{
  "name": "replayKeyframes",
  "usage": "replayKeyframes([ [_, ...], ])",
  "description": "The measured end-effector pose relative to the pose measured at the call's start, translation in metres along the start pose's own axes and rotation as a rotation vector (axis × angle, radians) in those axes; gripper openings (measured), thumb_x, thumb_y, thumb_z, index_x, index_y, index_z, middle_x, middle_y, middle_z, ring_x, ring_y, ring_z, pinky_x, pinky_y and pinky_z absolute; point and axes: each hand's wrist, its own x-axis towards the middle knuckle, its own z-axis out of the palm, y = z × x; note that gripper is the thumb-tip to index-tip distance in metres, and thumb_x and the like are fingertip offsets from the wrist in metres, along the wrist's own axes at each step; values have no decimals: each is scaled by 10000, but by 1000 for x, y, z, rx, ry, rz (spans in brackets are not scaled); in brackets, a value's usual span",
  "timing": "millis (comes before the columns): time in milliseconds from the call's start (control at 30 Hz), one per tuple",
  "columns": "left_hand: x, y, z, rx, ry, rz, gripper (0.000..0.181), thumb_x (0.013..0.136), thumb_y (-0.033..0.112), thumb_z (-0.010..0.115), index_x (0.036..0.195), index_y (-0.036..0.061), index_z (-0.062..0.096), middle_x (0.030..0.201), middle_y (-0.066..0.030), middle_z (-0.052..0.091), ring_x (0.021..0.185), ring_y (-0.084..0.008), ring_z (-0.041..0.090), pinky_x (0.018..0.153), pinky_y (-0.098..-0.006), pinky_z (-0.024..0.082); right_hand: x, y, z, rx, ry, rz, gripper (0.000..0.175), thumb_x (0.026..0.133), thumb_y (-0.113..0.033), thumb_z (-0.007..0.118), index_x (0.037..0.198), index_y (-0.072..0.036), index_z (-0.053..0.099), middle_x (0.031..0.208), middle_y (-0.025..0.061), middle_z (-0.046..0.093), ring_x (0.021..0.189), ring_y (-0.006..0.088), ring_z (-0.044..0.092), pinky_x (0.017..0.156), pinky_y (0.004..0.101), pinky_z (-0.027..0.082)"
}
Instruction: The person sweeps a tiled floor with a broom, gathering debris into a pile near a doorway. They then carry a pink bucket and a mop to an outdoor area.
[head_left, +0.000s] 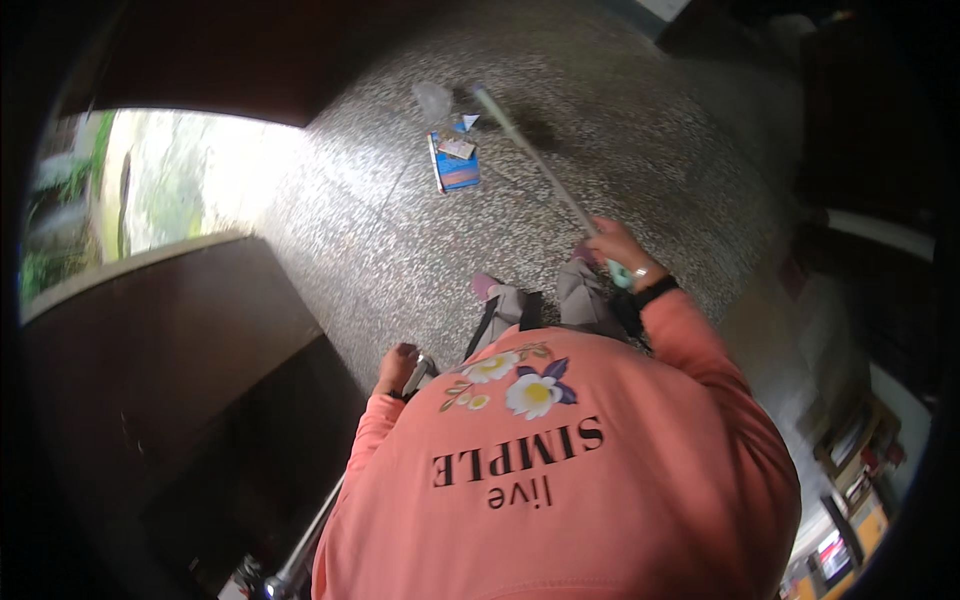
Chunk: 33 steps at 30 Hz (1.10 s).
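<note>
My right hand (616, 244) is closed around a long thin pole (555, 180) with a pale green grip (619, 273). The pole slants forward and left over the speckled floor. Beyond its far end is a dark patch, too dim to make out. Left of the pole lies a blue printed box or booklet (459, 177) with a small pale packet (456, 148) on it. A crumpled clear plastic bag (433, 100) and a white scrap (470, 121) are just past it. Low at my left side, my left hand (397, 366) has curled fingers beside a grey metallic object (424, 369); whether it grips this is unclear.
A dark brown panel (172, 330) stands at left, below a bright opening to the outside. My feet in pink shoes (484, 283) are on the terrazzo floor (390, 247). A metal rod (311, 532) shows at lower left. Wooden furniture (851, 442) stands at right.
</note>
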Motion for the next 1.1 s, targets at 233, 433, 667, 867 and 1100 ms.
replayKeyframes([
  [233, 4, 8, 9, 23, 2, -58, 240, 712, 240, 564, 872, 67, 606, 840, -131, 614, 804, -258, 588, 708, -330, 450, -87, 25, -53, -105, 219, 44, 558, 686, 12, 464, 1231, -6, 344, 495, 25, 434, 363, 94, 396, 340, 238, 317],
  [433, 7, 37, 16, -27, -24, -14, 266, 719, 249, 554, 916, 74, 597, 866, -132, 609, 833, -278, 577, 734, -338, 444, -110, 65, -100, -17, 515, 244, 491, 732, -10, 447, 1212, -3, 346, 486, 20, 411, 364, 115, 379, 339, 261, 316],
  [667, -7, 47, 12, 65, 4, 72, 266, 735, 260, 529, 918, 79, 594, 877, -132, 606, 824, -289, 577, 731, -352, 447, -52, 84, -100, 117, 443, 229, 22, 733, -77, 466, 727, -56, 466, 480, 24, 413, 355, 131, 386, 305, 259, 310],
  [867, -10, 20, 16, 126, -4, 8, 263, 735, 267, 529, 912, 85, 597, 880, -130, 605, 839, -293, 569, 735, -359, 444, -30, 36, 19, 67, 55, 197, 156, 740, -52, 453, 894, -47, 477, 500, 1, 397, 367, 96, 368, 327, 236, 321],
  [1100, -2, -3, 9, -79, 6, -118, 259, 734, 254, 546, 928, 91, 599, 901, -129, 605, 851, -278, 574, 755, -341, 443, -48, -7, 37, 114, -99, 147, 375, 748, -50, 443, 1123, -49, 447, 543, -10, 409, 384, 57, 344, 334, 215, 299],
])
